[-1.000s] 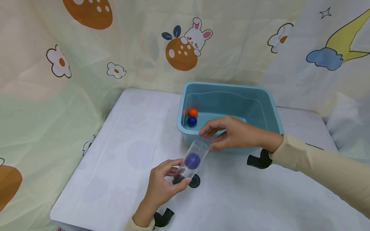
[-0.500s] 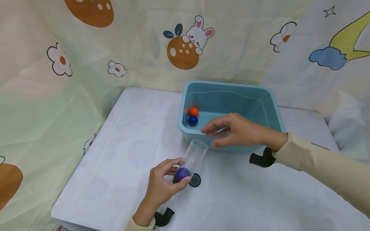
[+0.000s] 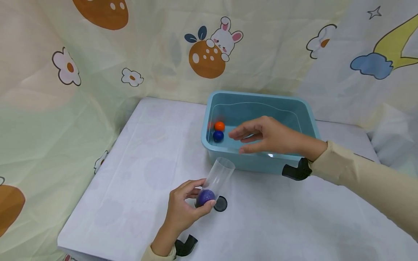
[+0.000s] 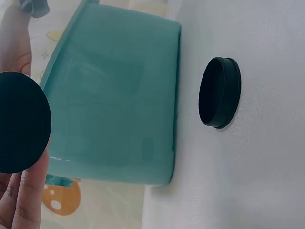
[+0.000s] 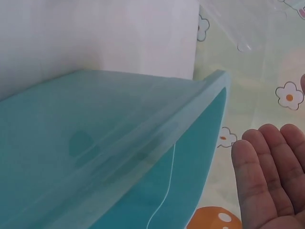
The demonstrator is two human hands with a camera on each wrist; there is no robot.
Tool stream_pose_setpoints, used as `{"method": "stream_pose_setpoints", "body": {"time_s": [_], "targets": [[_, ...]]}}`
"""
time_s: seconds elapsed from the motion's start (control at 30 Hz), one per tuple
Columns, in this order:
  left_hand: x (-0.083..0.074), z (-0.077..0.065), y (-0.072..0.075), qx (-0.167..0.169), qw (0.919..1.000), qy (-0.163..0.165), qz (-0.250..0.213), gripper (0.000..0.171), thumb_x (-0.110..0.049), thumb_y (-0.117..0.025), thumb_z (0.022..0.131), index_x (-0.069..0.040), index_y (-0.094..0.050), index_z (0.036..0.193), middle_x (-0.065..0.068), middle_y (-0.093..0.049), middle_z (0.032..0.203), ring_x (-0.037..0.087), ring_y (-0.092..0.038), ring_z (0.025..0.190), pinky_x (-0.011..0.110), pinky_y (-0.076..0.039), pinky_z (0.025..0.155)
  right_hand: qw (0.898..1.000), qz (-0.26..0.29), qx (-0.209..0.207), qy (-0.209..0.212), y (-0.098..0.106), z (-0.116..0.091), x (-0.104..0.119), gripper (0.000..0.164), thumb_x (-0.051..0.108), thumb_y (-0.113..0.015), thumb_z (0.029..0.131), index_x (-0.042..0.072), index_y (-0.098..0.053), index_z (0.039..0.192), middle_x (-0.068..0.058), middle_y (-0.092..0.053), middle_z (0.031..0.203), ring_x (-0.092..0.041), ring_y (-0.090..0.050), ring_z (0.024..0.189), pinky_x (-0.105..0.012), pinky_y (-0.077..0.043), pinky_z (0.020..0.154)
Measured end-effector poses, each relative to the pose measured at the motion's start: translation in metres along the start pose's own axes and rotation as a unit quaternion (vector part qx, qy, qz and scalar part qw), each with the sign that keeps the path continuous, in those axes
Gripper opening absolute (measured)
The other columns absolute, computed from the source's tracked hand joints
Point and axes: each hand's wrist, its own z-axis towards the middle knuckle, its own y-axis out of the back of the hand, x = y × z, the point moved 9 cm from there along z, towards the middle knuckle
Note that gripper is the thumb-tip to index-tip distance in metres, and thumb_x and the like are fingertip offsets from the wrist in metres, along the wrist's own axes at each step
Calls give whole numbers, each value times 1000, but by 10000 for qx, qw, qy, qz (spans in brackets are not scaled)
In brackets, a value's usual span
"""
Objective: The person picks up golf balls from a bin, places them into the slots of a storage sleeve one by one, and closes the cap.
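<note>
In the head view my left hand [image 3: 183,204] grips a clear plastic tube [image 3: 220,174] near its lower end, the tube tilted with its open mouth up and to the right. A purple ball [image 3: 205,197] sits at the bottom of the tube. The tube's black base [image 4: 21,123] fills the left side of the left wrist view. My right hand [image 3: 266,136] holds nothing and hovers over the near rim of the blue bin [image 3: 209,145], fingers relaxed. Inside the bin an orange ball [image 3: 219,126] and a dark blue ball [image 3: 218,136] lie at the left.
A loose black cap [image 3: 220,204] lies on the white tabletop [image 3: 156,166], just right of the tube's lower end. The bin stands at the back of the table against a patterned cloth backdrop [image 3: 156,43].
The purple ball has slid from mid-tube down to the bottom. My right hand has moved away from the tube's mouth, up and over the bin. The left hand has stayed in place.
</note>
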Motion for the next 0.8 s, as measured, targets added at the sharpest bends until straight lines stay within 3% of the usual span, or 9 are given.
{"method": "stream_pose_setpoints", "body": {"time_s": [0.43,0.8], "targets": [[3,1,1,-27,10000,42,-39,50,-12,-94,77,0,-77,123,10,-80,109,13,-78,85,32,-66,74,9990,-164,-216,-351,23,19,-13,43,2,-81,96,-5,-70,137,-20,-72,136,-34,-71,127,-36,-59,101],[6,1,2,-32,10000,46,-72,51,-10,-95,77,-1,-77,123,10,-80,108,12,-77,85,32,-67,74,9934,-439,-462,-953,49,35,-40,44,7,-80,99,-1,-68,141,-19,-71,140,-35,-69,129,-41,-58,105]]}}
